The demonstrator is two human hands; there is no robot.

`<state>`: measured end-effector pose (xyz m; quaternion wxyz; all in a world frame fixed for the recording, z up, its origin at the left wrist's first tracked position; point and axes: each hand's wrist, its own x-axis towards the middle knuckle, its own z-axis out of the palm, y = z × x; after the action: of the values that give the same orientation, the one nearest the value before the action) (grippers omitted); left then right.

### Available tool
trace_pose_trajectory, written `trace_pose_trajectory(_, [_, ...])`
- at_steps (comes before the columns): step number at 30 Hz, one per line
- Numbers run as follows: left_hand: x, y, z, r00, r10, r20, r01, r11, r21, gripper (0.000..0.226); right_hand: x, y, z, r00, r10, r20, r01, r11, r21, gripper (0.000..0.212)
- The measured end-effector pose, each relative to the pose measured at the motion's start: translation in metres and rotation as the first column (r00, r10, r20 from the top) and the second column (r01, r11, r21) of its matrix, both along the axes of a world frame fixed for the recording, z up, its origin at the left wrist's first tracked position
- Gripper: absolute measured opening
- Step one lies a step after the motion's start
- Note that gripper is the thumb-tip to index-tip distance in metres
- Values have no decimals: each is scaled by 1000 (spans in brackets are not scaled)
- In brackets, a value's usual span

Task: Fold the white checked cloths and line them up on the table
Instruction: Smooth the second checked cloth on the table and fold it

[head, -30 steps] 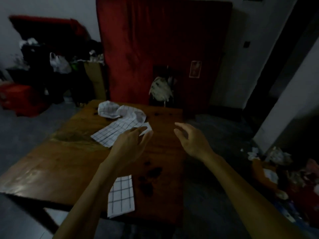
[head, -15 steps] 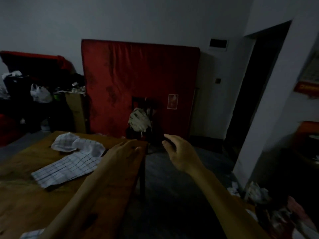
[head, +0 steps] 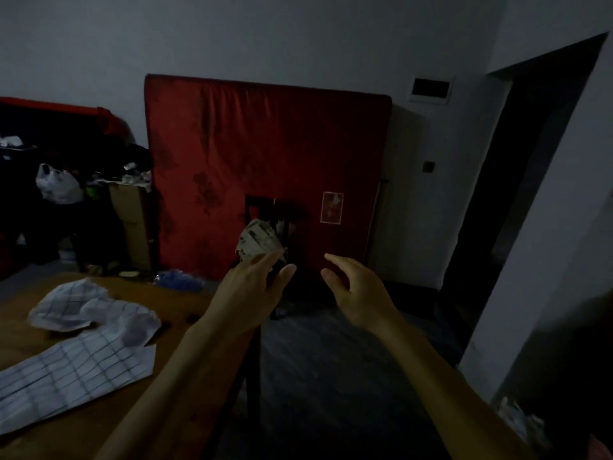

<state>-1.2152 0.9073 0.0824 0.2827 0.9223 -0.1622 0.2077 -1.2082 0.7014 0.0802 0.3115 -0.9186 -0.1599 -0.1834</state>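
Observation:
Two white checked cloths lie on the wooden table (head: 185, 310) at the left. One flat cloth (head: 73, 373) stretches toward the lower left edge. A crumpled cloth (head: 76, 307) sits just behind it, overlapping its far end. My left hand (head: 255, 290) is held out past the table's far right corner, fingers apart, holding nothing. My right hand (head: 358, 290) hovers to its right over the floor, also open and empty. Both hands are raised in front of a pale crumpled bundle (head: 258, 240) on a dark chair.
A red mattress (head: 265, 154) leans against the back wall. A dark chair (head: 282, 220) stands in front of it. Clutter, a white bag (head: 58, 185) and a cardboard box (head: 131, 214) fill the far left. A dark doorway (head: 517, 200) opens at the right.
My view has lifted up and turned right, so the table slid to the lower left. Both hands moved off the cloth and beyond the table's edge, staying empty.

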Motion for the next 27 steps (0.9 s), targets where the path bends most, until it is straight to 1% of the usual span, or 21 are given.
trace_pose_trajectory(2, [41,-7,5,1000,-9,0,9,1000,-16,73,39,-7,1,1000,-6,-17,6,1000,-19,49])
trace_pose_trajectory(5, [103,-15,10,1000,-19,17,20,999,-51,72,97,-20,1,999,-25,-31,25,1000,-1,49])
trace_pose_trajectory(9, [180,-32,9,1000,-5,11,5,999,-43,59,170,-46,1,998,-29,-50,29,999,13,48])
trace_pose_trajectory(12, [232,-54,-4,1000,-14,-10,14,999,-42,69,227,-71,-2,999,-21,-50,22,1000,16,48])
trace_pose_trajectory(15, [285,-81,-20,1000,-11,-18,11,1000,-30,68,289,-97,-13,999,0,-51,0,1000,-4,48])
trace_pose_trajectory(17, [323,-101,-29,1000,21,-23,-22,1000,-21,66,334,-117,-19,998,20,-55,-20,1000,2,48])
trace_pose_trajectory(20, [380,-129,-40,997,76,-21,-75,996,42,60,403,-148,-27,997,59,-53,-59,998,3,48])
trace_pose_trajectory(22, [419,-141,-45,992,124,-36,-122,991,51,61,448,-164,-26,993,102,-56,-101,995,7,47])
trace_pose_trajectory(27, [505,-152,-43,967,251,-34,-247,964,101,78,554,-180,-19,975,210,-70,-209,978,12,45])
